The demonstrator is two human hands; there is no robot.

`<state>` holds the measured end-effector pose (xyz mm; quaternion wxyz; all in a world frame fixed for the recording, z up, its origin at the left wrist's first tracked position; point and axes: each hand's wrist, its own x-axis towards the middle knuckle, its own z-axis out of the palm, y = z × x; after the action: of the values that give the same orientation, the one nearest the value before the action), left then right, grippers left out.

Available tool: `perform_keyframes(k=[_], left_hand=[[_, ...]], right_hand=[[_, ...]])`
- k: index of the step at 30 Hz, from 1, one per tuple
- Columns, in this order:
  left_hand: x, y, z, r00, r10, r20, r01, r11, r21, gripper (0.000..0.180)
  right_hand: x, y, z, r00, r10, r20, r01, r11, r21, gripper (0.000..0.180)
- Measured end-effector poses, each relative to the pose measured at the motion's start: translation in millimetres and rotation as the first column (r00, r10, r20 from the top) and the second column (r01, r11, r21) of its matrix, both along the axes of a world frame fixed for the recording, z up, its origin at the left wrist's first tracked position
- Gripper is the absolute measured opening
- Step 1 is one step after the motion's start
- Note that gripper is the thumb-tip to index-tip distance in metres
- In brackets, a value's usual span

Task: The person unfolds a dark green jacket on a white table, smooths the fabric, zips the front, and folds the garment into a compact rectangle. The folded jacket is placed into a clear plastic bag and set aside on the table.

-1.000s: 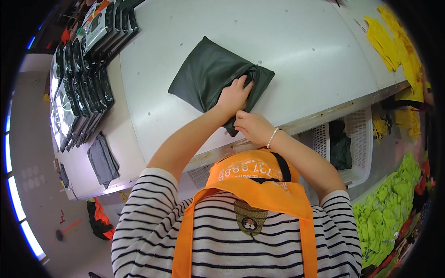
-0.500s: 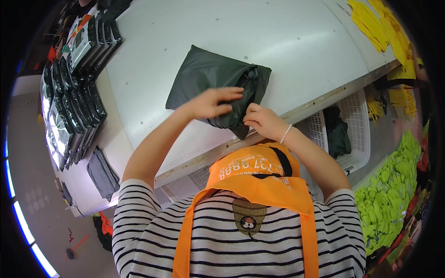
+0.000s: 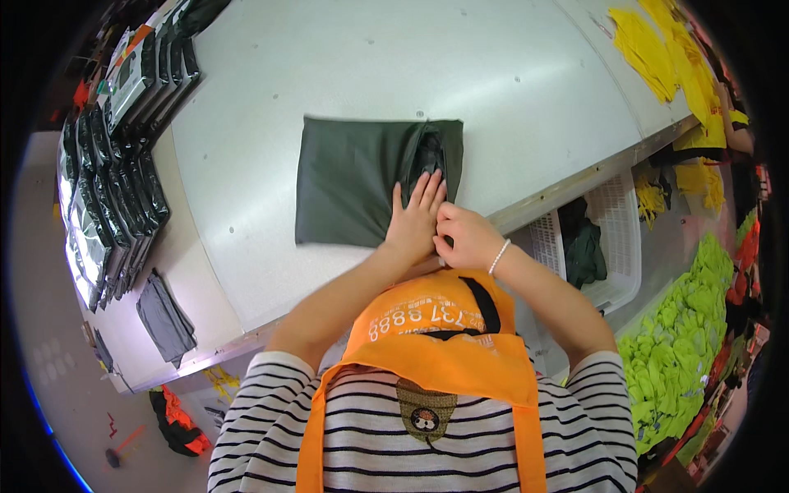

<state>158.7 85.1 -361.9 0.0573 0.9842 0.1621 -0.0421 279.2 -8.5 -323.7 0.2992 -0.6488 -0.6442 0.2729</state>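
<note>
A dark green garment (image 3: 345, 181), made of smooth cloth and folded into a flat rectangle, lies on the light table in front of me. Along its right side a fold gapes, with crumpled dark cloth inside. My left hand (image 3: 417, 218) presses on that fold near the front edge, its fingers stretched out and slightly spread. Right beside it, my right hand (image 3: 468, 236) is closed in a pinch at the garment's near right corner. The pinched cloth is mostly hidden by the fingers.
Stacked packages (image 3: 123, 189) in shiny clear wrap stand at the left, near a grey folded cloth (image 3: 164, 316). Below the table's edge at right sits a white basket (image 3: 625, 238) holding dark green cloth. Yellow garments (image 3: 645, 53) lie far right; a lime-green heap (image 3: 678, 341) is below.
The garment has turned to lie squarer and its near corner no longer hangs over the edge. My left hand has moved right and flattened onto the fold; my right hand stays at the corner.
</note>
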Motion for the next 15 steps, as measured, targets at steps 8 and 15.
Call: perform_keyframes(k=[8, 15], left_hand=[[-13.3, -20.7, 9.8, 0.949, 0.314, 0.016, -0.289, 0.89, -0.352, 0.075], [0.8, -21.6, 7.9, 0.919, 0.395, -0.004, -0.376, 0.872, -0.315, 0.084]], right_hand=[[-15.8, -6.6, 1.1, 0.949, -0.304, 0.084, 0.301, 0.952, 0.052, 0.015], [-12.5, -13.3, -2.0, 0.798, -0.586, 0.14, 0.602, 0.768, -0.22, 0.02]])
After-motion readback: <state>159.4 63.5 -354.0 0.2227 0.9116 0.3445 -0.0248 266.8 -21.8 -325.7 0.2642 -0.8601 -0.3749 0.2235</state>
